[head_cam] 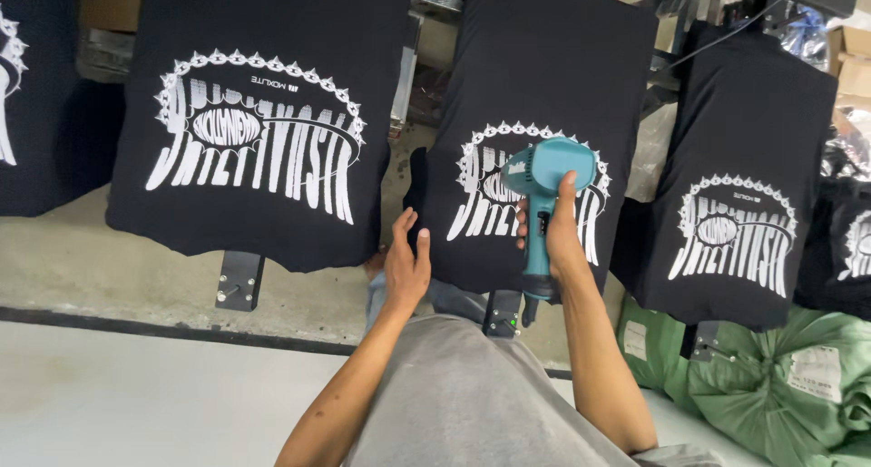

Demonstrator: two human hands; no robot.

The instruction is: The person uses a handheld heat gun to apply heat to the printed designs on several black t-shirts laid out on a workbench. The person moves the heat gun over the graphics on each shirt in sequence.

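far-left shirt (18, 95): cut by edge | heat gun (544, 195): nozzle hidden | green sacks (780, 376): cropped

The person wore a plain grey t-shirt (472, 403), loose over the body, with a short grey sleeve (676, 455) just showing at the right upper arm. Both forearms were bare to the wrists, and neither hand carried a glove, ring, watch or band.

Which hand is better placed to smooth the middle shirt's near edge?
Left, probably. The left hand lies open on the black shirt near its edge; the right hand is full, gripping the teal heat gun.
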